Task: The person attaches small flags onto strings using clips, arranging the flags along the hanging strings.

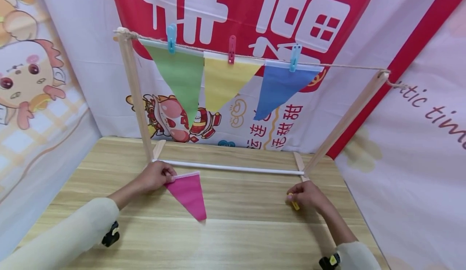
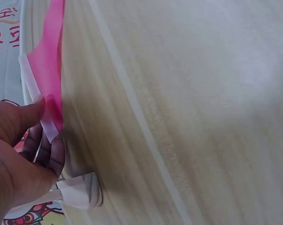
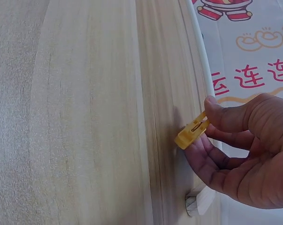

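Note:
My left hand (image 1: pixel 157 176) pinches a pink triangular flag (image 1: pixel 189 195) by the left end of its white top strip, thumb in front and fingers behind. In the left wrist view the pink flag (image 2: pixel 48 70) curves away from the thumb. Over at the right, my right hand (image 1: pixel 307 194) holds a yellow clothespin (image 1: pixel 293 202) between thumb and fingers. The right wrist view shows the yellow clothespin (image 3: pixel 192 133) with its handle end at the thumb. Green (image 1: pixel 182 75), yellow (image 1: pixel 227 79) and blue (image 1: pixel 284 86) flags hang from a twine line (image 1: pixel 346 66) above.
Two wooden posts (image 1: pixel 134 96) hold up the twine, joined low down by a white rod (image 1: pixel 233 167). Two blue clothespins (image 1: pixel 172 38) and a pink clothespin (image 1: pixel 231 49) grip the hanging flags. Printed cloth stands behind and beside the wooden table (image 1: pixel 240 237).

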Motion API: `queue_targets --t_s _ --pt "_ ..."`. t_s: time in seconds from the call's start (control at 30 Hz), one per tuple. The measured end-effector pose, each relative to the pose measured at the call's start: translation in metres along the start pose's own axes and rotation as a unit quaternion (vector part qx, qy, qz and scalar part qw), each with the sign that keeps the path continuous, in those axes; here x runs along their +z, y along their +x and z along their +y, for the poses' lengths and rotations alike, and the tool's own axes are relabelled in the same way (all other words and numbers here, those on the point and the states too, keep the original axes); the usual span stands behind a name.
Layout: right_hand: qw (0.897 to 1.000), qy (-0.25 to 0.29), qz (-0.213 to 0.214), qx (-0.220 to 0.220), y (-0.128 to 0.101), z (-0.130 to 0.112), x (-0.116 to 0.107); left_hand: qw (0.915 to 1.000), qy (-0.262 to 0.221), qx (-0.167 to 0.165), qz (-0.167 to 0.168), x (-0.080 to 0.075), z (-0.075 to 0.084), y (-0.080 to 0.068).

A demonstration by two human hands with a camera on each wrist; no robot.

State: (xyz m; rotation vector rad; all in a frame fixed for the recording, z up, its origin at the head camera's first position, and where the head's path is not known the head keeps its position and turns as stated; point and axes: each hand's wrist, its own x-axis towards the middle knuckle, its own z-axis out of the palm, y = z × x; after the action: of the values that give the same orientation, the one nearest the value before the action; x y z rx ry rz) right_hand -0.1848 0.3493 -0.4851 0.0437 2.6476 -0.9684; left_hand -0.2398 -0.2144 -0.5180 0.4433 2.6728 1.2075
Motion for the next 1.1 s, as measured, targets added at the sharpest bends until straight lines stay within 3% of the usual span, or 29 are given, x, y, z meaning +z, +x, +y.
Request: queue_targets --t_s 0.4,0.67,0.77,1.1 --pt "0.999 0.007 0.010 -0.036 -0.003 -0.002 -0.006 0.9995 -0.026 -0.014 -0.010 -0.005 0.018 0.012" --pt "0.999 0.015 0.024 -0.046 -0.001 -0.007 -0.015 0.9992 -0.035 0.015 -0.015 -0.001 0.030 0.025" --pt "0.997 0.013 0.027 -0.068 0.000 -0.009 -0.018 0.9992 -0.033 0.018 -0.016 0.000 0.035 0.030" --pt "0.996 0.008 0.034 -0.079 0.001 -0.018 -0.028 0.9990 -0.032 0.030 0.006 0.000 0.060 0.040"
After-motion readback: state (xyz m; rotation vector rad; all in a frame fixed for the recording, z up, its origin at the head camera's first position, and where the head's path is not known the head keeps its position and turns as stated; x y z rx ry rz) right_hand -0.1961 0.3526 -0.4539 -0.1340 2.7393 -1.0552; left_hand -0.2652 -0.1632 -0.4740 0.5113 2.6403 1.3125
